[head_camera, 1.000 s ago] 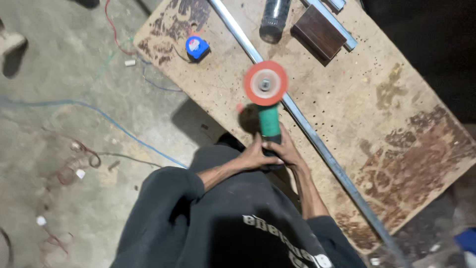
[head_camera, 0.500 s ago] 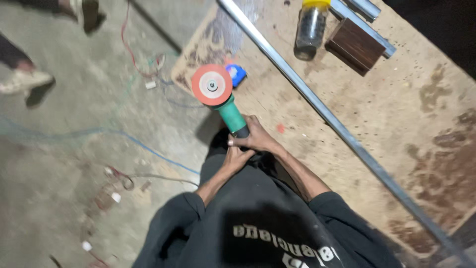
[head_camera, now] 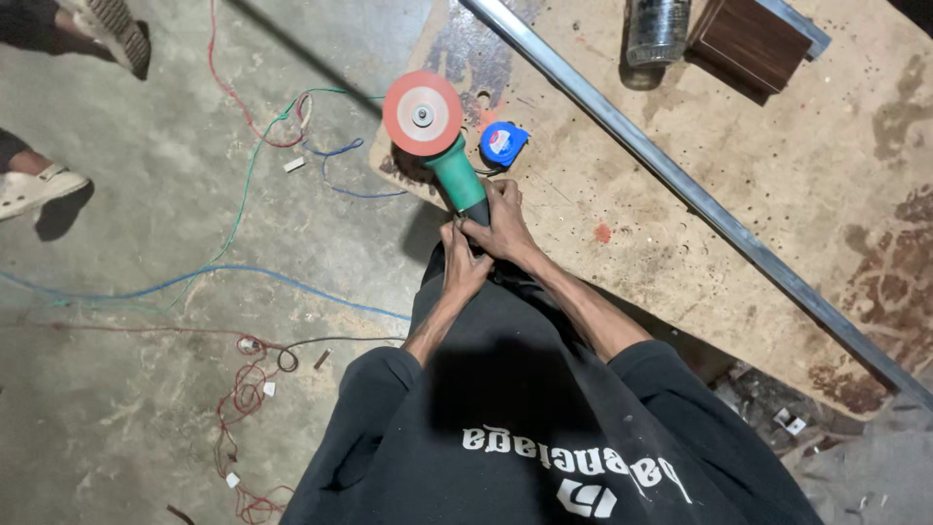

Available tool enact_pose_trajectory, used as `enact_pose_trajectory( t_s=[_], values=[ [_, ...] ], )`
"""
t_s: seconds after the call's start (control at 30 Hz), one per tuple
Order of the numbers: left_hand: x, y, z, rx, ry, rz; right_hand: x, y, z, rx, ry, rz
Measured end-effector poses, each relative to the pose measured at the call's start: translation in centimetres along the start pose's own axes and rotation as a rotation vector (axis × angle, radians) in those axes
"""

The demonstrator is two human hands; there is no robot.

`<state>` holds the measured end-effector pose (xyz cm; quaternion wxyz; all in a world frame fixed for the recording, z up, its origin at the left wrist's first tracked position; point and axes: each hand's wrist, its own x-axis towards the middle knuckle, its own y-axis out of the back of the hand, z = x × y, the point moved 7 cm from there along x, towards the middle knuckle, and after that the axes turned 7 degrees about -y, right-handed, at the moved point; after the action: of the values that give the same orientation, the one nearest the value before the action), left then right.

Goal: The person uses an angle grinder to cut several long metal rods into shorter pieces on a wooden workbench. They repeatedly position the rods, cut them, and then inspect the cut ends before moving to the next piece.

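1. The angle grinder (head_camera: 442,146) is held over the left edge of the bench (head_camera: 680,243), near its far-left corner, with the red disc (head_camera: 423,113) facing up and overhanging the edge.
2. The right hand (head_camera: 501,226) grips the rear of the green body, fingers wrapped closed around it.
3. The left hand (head_camera: 464,264) sits just behind and below the right one, fingers curled at the tail end of the tool; whether it grips the body or the cord cannot be told.
4. Handling, as judged: the tool is rigid and fairly heavy toward the disc end, so a two-hand hold on the slim green barrel suits it. The disc is brittle and abrasive; keep fingers off it.
5. A blue tape measure (head_camera: 503,143) lies on the bench just beside the grinder head.
6. A long metal bar (head_camera: 680,185) crosses the bench diagonally, well apart from the disc.
7. Loose coloured wires (head_camera: 243,194) lie on the floor left of the bench.
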<state>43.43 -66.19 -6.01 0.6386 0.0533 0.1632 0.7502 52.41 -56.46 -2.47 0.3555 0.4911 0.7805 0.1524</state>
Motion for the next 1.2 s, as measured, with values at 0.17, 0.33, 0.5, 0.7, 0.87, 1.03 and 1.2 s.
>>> enact_pose_trajectory(
  t_s=[0.17, 0.33, 0.5, 0.7, 0.87, 1.03, 1.2],
  values=[
    [1.3, 0.3, 1.4, 0.041, 0.011, 0.058, -0.9, 2.7, -1.9, 0.096, 0.088, 0.158],
    [1.7, 1.0, 4.5, -0.002, -0.071, 0.091, -2.2, 7.1, -1.7, 0.071, 0.121, 0.418],
    [1.7, 1.5, 5.8, -0.032, -0.010, 0.008, -0.7, 11.5, -1.6, -0.065, 0.164, 0.541],
    [0.9, 1.5, 5.4, -0.055, 0.006, 0.000, 6.5, 16.7, -3.5, -0.050, 0.253, 0.546],
    [0.3, 1.2, 4.0, -0.116, -0.034, 0.018, 15.5, 19.5, -6.4, -0.012, 0.292, 0.489],
    [-0.1, 1.3, 2.7, -0.083, 0.071, 0.000, 21.4, 20.3, -11.0, -0.243, 0.479, 0.619],
    [-0.2, 1.6, 3.7, 0.022, -0.085, -0.024, 24.9, 19.9, -9.8, -0.150, 0.110, 0.451]
  ],
)
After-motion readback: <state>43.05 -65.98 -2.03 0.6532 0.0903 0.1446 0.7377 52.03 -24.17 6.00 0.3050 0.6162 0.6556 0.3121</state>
